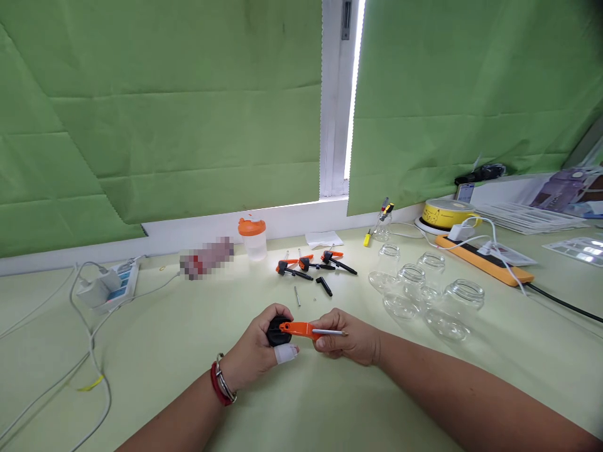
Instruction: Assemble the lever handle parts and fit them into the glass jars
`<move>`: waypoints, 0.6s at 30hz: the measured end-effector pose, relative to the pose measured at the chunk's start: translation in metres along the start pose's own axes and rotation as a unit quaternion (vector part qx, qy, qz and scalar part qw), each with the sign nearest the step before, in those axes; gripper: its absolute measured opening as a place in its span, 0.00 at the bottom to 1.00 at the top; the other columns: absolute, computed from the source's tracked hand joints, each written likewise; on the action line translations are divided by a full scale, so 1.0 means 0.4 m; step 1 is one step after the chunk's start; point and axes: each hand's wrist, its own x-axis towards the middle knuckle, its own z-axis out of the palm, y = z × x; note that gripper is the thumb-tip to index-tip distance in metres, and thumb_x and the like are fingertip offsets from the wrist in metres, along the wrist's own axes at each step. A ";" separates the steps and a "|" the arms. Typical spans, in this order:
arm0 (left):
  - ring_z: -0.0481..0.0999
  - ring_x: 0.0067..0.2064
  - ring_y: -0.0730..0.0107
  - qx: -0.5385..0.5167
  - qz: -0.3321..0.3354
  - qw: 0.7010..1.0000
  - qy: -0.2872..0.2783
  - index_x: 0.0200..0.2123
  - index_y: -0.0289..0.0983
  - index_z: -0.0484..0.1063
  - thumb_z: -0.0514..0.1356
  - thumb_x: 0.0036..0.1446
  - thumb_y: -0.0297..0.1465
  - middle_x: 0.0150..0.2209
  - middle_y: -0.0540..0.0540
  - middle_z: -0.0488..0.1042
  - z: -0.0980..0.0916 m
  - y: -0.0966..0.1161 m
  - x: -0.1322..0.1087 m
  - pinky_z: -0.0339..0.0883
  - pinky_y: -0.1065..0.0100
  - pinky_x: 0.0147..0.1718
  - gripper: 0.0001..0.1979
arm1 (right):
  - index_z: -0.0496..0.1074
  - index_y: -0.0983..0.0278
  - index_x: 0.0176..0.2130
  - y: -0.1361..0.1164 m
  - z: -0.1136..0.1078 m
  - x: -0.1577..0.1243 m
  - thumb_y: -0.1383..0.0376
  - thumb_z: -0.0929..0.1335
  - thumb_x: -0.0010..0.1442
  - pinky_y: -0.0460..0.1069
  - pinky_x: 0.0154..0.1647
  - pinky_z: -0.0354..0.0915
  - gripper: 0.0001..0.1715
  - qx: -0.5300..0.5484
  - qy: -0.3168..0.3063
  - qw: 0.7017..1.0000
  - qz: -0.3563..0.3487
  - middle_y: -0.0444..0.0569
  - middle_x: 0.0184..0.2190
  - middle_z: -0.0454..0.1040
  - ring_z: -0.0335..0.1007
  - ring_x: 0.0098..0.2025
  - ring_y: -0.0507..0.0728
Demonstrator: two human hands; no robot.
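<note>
My left hand (264, 342), thumb wrapped in white tape, is closed around a black round cap-like part (279, 331). Between the fingers of my right hand (346, 336) is an orange plastic lever (298, 328), its holed end against the black part. A thin metal rod (330, 332) sticks out along the lever's right end; whether it is fixed there I cannot tell. Beyond my hands lie three orange-and-black assemblies (305, 262) with black handles. Nearer are a loose black angled handle (324, 286), a metal pin (297, 296) and a tiny nut-like piece (315, 299).
Several clear glass jars (455, 311) stand to the right, before an orange power strip (490, 260) with cables. An orange-lidded cup (253, 238) is at the back. Screwdrivers stand in a small jar (383, 229). White cables (92, 339) and another power strip (123, 285) occupy the left.
</note>
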 end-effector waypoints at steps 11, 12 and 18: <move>0.55 0.27 0.77 0.059 0.018 0.998 -0.035 0.38 0.39 0.60 0.63 0.47 0.27 0.29 0.56 0.58 0.014 0.005 -0.010 0.54 0.74 0.25 0.16 | 0.77 0.68 0.37 -0.005 0.021 0.000 0.61 0.73 0.48 0.45 0.23 0.41 0.16 -0.043 -0.013 0.999 0.008 0.38 0.20 0.54 0.42 0.23 0.45; 0.55 0.27 0.77 0.059 0.019 0.997 -0.039 0.38 0.39 0.60 0.63 0.47 0.27 0.28 0.56 0.58 0.016 0.005 -0.011 0.53 0.74 0.25 0.16 | 0.77 0.69 0.38 -0.007 0.025 -0.001 0.61 0.73 0.49 0.45 0.23 0.42 0.17 -0.049 -0.015 0.999 0.010 0.38 0.20 0.54 0.42 0.23 0.45; 0.56 0.29 0.75 0.011 0.007 0.998 -0.063 0.41 0.41 0.59 0.63 0.47 0.30 0.30 0.55 0.58 0.016 0.004 -0.015 0.54 0.73 0.27 0.19 | 0.76 0.69 0.41 -0.011 0.025 -0.005 0.59 0.73 0.49 0.44 0.22 0.44 0.21 -0.094 -0.025 0.995 0.028 0.38 0.19 0.56 0.44 0.22 0.45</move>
